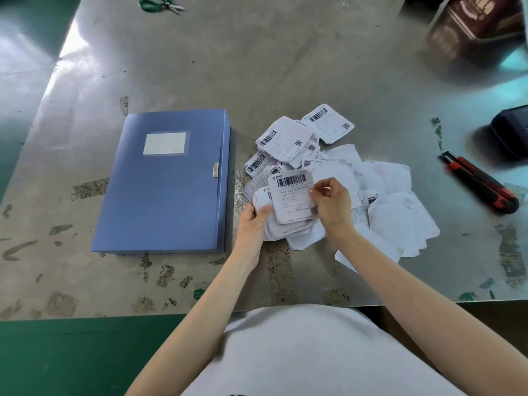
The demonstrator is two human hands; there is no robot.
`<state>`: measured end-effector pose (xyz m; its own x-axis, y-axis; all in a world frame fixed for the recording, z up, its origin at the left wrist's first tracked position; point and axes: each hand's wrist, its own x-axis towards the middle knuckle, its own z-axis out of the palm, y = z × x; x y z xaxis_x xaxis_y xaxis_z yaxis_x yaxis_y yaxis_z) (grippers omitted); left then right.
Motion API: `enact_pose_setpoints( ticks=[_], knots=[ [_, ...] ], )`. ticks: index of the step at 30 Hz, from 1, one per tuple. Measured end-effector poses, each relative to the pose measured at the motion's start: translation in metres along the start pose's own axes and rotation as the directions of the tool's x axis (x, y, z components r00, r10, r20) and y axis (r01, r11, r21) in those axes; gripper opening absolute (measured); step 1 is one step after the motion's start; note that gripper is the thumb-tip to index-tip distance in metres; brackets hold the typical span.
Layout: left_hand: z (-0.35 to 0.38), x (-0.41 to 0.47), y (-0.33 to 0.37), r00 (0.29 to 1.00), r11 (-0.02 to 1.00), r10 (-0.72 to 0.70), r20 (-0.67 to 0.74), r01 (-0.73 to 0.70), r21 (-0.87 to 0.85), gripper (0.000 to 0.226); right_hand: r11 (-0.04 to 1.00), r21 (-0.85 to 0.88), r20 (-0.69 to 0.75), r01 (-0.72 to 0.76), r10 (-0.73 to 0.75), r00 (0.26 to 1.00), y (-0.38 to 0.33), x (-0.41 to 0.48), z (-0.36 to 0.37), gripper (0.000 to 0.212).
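A small stack of white shipping labels (291, 218) with barcodes sits in front of me on the metal table (257, 67). My left hand (253, 221) grips the stack's left edge, thumb on top. My right hand (333, 204) pinches the right edge of the top label (293, 195), which lies face up on the stack. A loose heap of more labels (337, 167), some face down, spreads behind and to the right of my hands.
A closed blue file box (168, 181) lies left of the labels. A red and black utility knife (480, 182) and a dark device (511, 132) lie at the right. Green scissors (161, 3) sit at the far edge. A dark box (474, 30) stands at the back right.
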<state>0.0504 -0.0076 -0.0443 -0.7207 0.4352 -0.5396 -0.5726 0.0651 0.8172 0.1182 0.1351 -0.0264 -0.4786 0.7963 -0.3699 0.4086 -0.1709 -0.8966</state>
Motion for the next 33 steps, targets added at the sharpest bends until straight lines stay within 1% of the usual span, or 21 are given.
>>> enact_pose_setpoints(
  ticks=[4,5,8,10,13,16,18,20,21,23,25,28,30,32,33],
  knots=[
    [-0.003,0.0,-0.001,1.0,1.0,0.001,-0.018,-0.001,0.013,0.019,0.998,-0.058,0.099,-0.004,0.01,0.995,0.002,-0.003,0.001,0.024],
    [-0.005,-0.001,-0.002,1.0,1.0,0.001,-0.023,0.0,0.013,0.018,0.997,-0.073,0.106,0.001,0.006,0.994,0.002,-0.003,0.001,0.024],
    [-0.007,0.0,-0.002,1.0,1.0,-0.002,-0.019,0.002,0.005,0.016,0.996,-0.084,0.056,0.026,-0.022,0.998,0.0,-0.001,-0.003,0.025],
    [-0.009,-0.001,-0.001,1.0,1.0,-0.006,-0.021,0.005,-0.008,0.016,0.997,-0.076,0.05,0.028,-0.025,0.998,-0.002,0.0,-0.005,0.024],
    [-0.01,-0.001,0.0,1.0,1.0,-0.012,-0.025,0.011,-0.027,0.014,0.995,-0.093,0.084,0.046,-0.038,0.996,0.0,-0.004,-0.004,0.022],
    [-0.01,-0.002,0.002,1.0,0.999,0.006,0.008,-0.005,-0.032,0.02,0.988,-0.136,0.123,0.066,-0.049,0.991,0.003,-0.012,0.003,0.013],
    [-0.01,-0.004,0.003,1.0,1.0,0.011,0.023,-0.01,-0.016,0.024,0.985,-0.154,0.153,0.081,-0.058,0.987,0.005,-0.016,0.007,0.012],
    [-0.011,-0.004,0.003,0.999,1.0,0.026,0.024,-0.026,0.007,0.024,0.978,-0.176,0.161,0.115,-0.086,0.983,0.006,-0.02,0.011,0.013],
    [-0.012,-0.004,0.003,0.999,0.999,0.036,0.025,-0.037,0.015,0.022,0.971,-0.195,0.149,0.137,-0.108,0.983,0.006,-0.022,0.012,0.014],
    [-0.013,-0.004,0.003,0.998,0.998,0.051,0.03,-0.052,0.023,0.022,0.957,-0.231,0.123,0.177,-0.152,0.981,0.008,-0.023,0.013,0.029],
    [-0.016,-0.005,0.002,0.998,0.998,0.056,0.029,-0.057,0.027,0.022,0.955,-0.217,0.115,0.201,-0.18,0.977,0.008,-0.024,0.012,0.043],
    [-0.021,-0.007,0.001,0.998,0.998,0.055,0.032,-0.056,0.025,0.023,0.957,-0.191,0.035,0.217,-0.214,0.976,0.005,-0.02,0.007,0.04],
    [-0.024,-0.008,-0.001,0.999,0.999,0.042,0.034,-0.043,0.016,0.023,0.923,-0.305,-0.035,0.233,-0.256,0.966,0.005,-0.011,0.002,0.041],
    [-0.026,-0.009,-0.003,0.999,1.0,0.027,0.018,-0.027,0.001,0.022,0.86,-0.466,-0.077,0.209,-0.275,0.958,0.005,-0.001,-0.004,0.049],
    [-0.027,-0.009,-0.004,1.0,1.0,0.022,0.01,-0.022,-0.001,0.021,0.834,-0.524,-0.09,0.176,-0.259,0.962,0.005,0.004,-0.006,0.056]
  ],
)
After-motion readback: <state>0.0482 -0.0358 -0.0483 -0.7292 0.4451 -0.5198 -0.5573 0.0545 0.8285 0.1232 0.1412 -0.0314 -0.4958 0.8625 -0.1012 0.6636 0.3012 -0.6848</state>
